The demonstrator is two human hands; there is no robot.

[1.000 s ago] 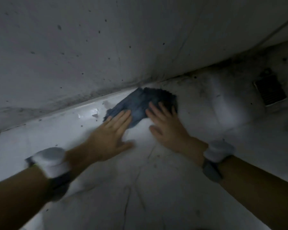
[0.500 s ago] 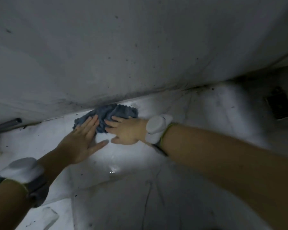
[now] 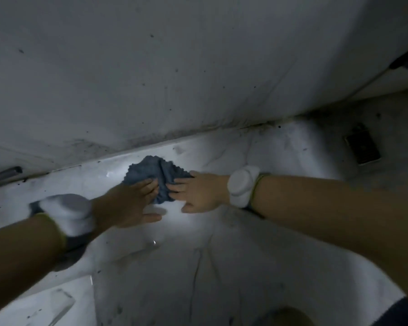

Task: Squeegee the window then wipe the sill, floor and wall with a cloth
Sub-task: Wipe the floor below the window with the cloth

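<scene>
A crumpled blue cloth [image 3: 154,173] lies on the pale floor [image 3: 174,267], close to the dirty seam where the floor meets the grey wall [image 3: 174,78]. My left hand [image 3: 127,203] presses its fingers on the cloth's near left part. My right hand [image 3: 199,192] comes in from the right, and its fingers press the cloth's right part. The cloth is bunched into a ridge between the two sets of fingertips. Both wrists wear white bands.
A dark square drain grate [image 3: 362,147] sits in the floor at the far right. A metal pipe end [image 3: 4,174] pokes out at the left by the wall base. A thin crack [image 3: 197,262] runs across the floor nearer to me. Dark specks dot the wall.
Both hands have slid the cloth leftward along the wall base. My right arm now reaches in sideways from the right, and the cloth has bunched up between the fingertips.
</scene>
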